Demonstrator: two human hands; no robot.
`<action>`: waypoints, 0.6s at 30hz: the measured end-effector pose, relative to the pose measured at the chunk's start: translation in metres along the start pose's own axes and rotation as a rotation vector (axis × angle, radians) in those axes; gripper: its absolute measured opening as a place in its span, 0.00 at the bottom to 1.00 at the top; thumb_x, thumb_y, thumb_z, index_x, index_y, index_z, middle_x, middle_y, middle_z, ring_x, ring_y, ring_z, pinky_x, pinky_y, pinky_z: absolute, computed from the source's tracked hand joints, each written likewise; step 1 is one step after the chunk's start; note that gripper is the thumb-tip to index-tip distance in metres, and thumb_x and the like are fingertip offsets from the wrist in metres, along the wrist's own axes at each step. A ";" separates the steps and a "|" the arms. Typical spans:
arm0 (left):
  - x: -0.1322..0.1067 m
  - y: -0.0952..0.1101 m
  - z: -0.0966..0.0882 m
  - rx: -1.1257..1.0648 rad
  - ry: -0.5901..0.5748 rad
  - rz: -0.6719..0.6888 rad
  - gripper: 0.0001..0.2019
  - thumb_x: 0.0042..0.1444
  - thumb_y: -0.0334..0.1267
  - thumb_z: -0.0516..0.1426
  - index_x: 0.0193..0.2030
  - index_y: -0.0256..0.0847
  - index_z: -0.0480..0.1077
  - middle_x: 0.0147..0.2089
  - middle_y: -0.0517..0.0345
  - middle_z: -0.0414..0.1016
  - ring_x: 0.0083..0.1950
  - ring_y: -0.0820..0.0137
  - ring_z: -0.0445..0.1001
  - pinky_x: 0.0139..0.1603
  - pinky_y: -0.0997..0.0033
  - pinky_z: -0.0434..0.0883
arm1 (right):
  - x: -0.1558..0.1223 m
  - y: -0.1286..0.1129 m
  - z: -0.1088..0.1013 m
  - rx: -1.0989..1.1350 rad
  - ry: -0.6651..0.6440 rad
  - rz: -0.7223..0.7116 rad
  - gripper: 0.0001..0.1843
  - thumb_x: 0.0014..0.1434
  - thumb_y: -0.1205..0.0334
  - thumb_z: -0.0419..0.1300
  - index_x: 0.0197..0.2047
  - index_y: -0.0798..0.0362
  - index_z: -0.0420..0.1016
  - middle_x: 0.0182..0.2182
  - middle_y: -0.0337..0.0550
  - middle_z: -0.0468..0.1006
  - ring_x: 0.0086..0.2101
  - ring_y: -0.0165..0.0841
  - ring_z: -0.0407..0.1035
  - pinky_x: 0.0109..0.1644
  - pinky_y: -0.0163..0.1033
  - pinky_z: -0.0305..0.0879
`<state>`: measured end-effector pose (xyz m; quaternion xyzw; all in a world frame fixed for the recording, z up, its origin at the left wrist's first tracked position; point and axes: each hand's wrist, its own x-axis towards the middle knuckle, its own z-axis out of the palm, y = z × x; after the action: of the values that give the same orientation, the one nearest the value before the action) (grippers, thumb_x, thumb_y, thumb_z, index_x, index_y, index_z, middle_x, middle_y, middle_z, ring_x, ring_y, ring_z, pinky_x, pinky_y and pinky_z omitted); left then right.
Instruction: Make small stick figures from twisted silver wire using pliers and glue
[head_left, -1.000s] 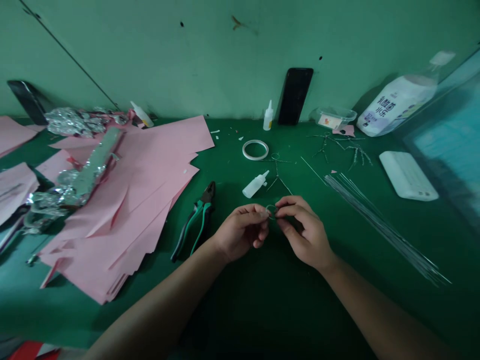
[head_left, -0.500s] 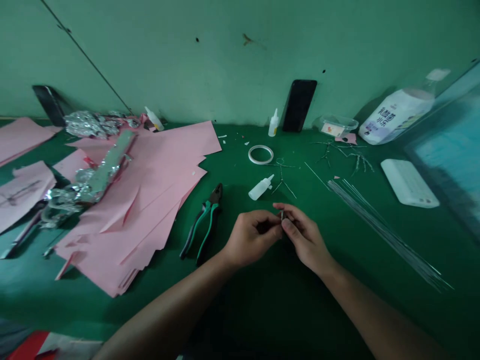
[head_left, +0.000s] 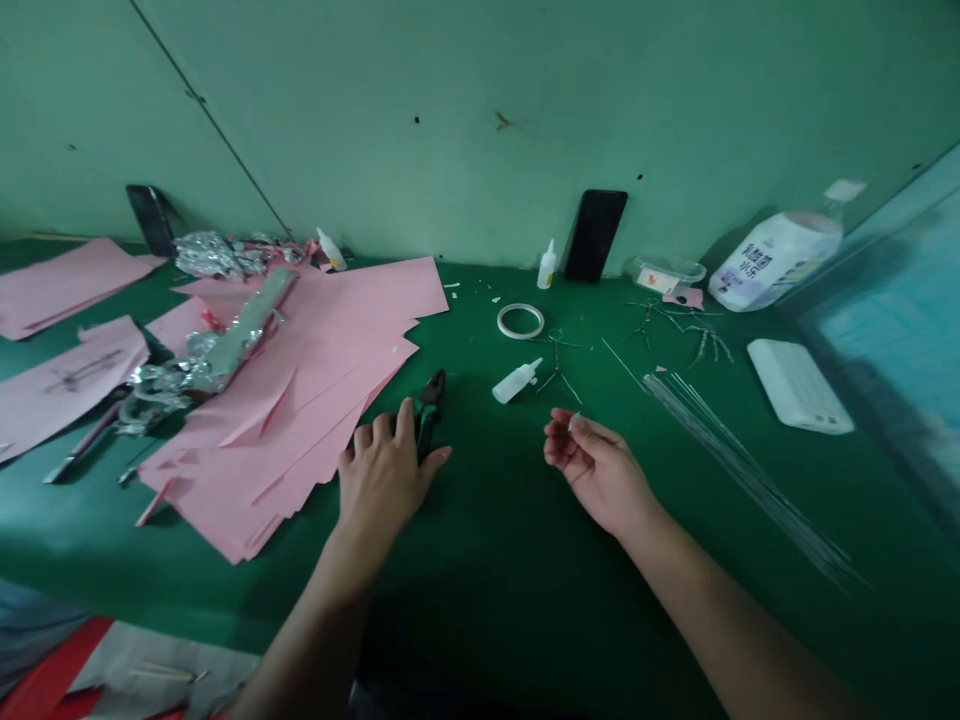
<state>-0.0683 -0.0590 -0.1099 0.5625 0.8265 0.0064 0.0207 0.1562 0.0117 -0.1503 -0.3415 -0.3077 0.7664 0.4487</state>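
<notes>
Head view: the left hand (head_left: 384,482) lies over the green-handled pliers (head_left: 430,400) on the green worktop (head_left: 480,570), its grip released, with the fingers spread and the thumb reaching across to the right. The hand hides most of the handles, leaving the dark metal head and a short strip of green in sight. The pliers sit just beside the torn edge of a pile of pink paper sheets (head_left: 322,370).

The right hand (head_left: 598,468) is well apart from the left, its fingers loosely curled and its palm partly turned up. A tiny pale sliver (head_left: 574,422) shows at the tip of the thumb and forefinger. It seems to be a bit of wire, though it is too small to be sure, so I cannot tell whether that grip is pinching it or not.

Just ahead of the right hand stands a small twisted wire figure (head_left: 556,368), beside a white glue bottle (head_left: 516,382) lying on its side. Behind them is a ring of white tape (head_left: 520,321). To the right, a bundle of thin straight wires (head_left: 739,455) lies across the worktop, with more wire branches (head_left: 675,328) farther back. A white power bank (head_left: 799,386) sits near the wires, and crumpled aluminium foil (head_left: 214,345) lies on the pink paper at the left.
</notes>
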 end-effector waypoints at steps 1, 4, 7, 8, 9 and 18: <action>0.001 -0.003 0.002 0.000 -0.009 0.014 0.35 0.61 0.51 0.52 0.68 0.29 0.54 0.57 0.32 0.69 0.58 0.42 0.67 0.51 0.47 0.68 | 0.000 0.000 0.000 0.015 0.004 0.005 0.12 0.51 0.56 0.70 0.37 0.54 0.81 0.32 0.42 0.78 0.30 0.28 0.71 0.34 0.35 0.69; 0.008 -0.008 -0.003 -0.034 -0.041 -0.005 0.30 0.59 0.45 0.53 0.63 0.24 0.60 0.50 0.31 0.73 0.51 0.46 0.73 0.49 0.53 0.69 | 0.001 0.002 0.001 0.014 0.021 0.008 0.12 0.48 0.58 0.72 0.35 0.54 0.81 0.29 0.41 0.76 0.27 0.26 0.68 0.32 0.35 0.68; 0.005 -0.015 -0.016 -0.285 -0.177 -0.107 0.20 0.50 0.40 0.56 0.48 0.29 0.71 0.38 0.40 0.76 0.38 0.52 0.76 0.37 0.59 0.69 | 0.000 0.002 0.003 -0.011 0.036 -0.002 0.12 0.47 0.58 0.72 0.34 0.55 0.82 0.25 0.39 0.74 0.25 0.26 0.66 0.30 0.36 0.66; -0.002 -0.017 -0.020 -0.494 -0.290 -0.125 0.17 0.49 0.37 0.56 0.45 0.31 0.73 0.33 0.45 0.76 0.34 0.57 0.76 0.33 0.63 0.69 | 0.000 0.002 0.004 -0.020 0.042 -0.009 0.12 0.48 0.57 0.72 0.34 0.55 0.82 0.24 0.38 0.73 0.25 0.26 0.66 0.30 0.36 0.65; -0.012 -0.018 -0.022 -0.785 -0.411 -0.131 0.17 0.49 0.35 0.55 0.46 0.33 0.73 0.33 0.48 0.77 0.33 0.60 0.76 0.32 0.66 0.68 | -0.001 0.002 0.004 -0.030 0.047 -0.016 0.12 0.48 0.56 0.71 0.34 0.55 0.82 0.23 0.38 0.72 0.24 0.25 0.65 0.29 0.36 0.64; -0.108 0.033 0.006 -1.943 -1.035 -0.298 0.21 0.51 0.40 0.64 0.51 0.33 0.72 0.46 0.40 0.78 0.33 0.70 0.77 0.22 0.81 0.65 | -0.003 0.003 0.004 -0.074 -0.052 0.027 0.11 0.46 0.54 0.73 0.28 0.52 0.82 0.25 0.39 0.73 0.23 0.24 0.60 0.26 0.36 0.57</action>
<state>0.0021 -0.1480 -0.1114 0.1370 0.4208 0.4132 0.7959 0.1527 0.0069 -0.1500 -0.3417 -0.3429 0.7691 0.4173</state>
